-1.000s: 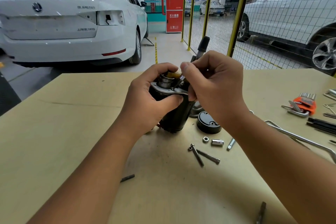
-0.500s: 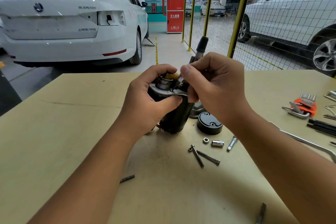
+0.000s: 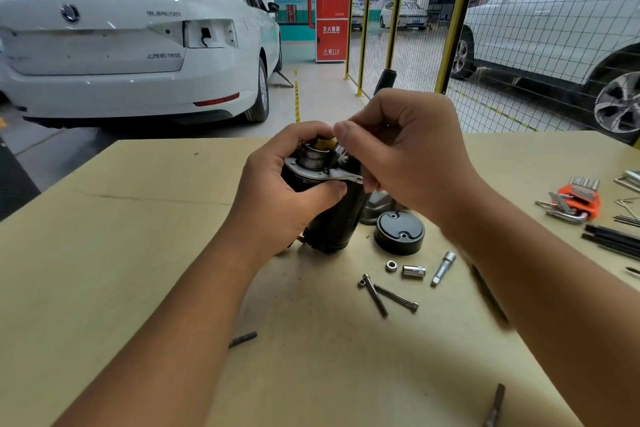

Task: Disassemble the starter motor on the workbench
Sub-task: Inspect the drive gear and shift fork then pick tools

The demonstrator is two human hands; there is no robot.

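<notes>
A pale tan workbench (image 3: 104,270) fills the foreground of a garage, bounded at the far right by a yellow-framed mesh fence (image 3: 415,28). Two white cars are seen beyond it: a saloon (image 3: 131,45) at the left and another (image 3: 571,21) behind the mesh; a red cabinet (image 3: 331,7) stands between them. The starter motor (image 3: 332,215) is held upright on the bench near its middle, its black body gripped by the left hand (image 3: 277,194), whose fingers and thumb are curled round it. The right hand (image 3: 405,156) is closed at the motor's top end, fingertips pinched together; what is pinched cannot be told. Just beside the motor one black round cap (image 3: 399,232) is laid. Nearer, two long bolts (image 3: 384,295), one nut (image 3: 391,265), one short socket (image 3: 413,270) and one extension piece (image 3: 443,267) are counted. One orange hex-key set (image 3: 575,201) lies at the right edge.
</notes>
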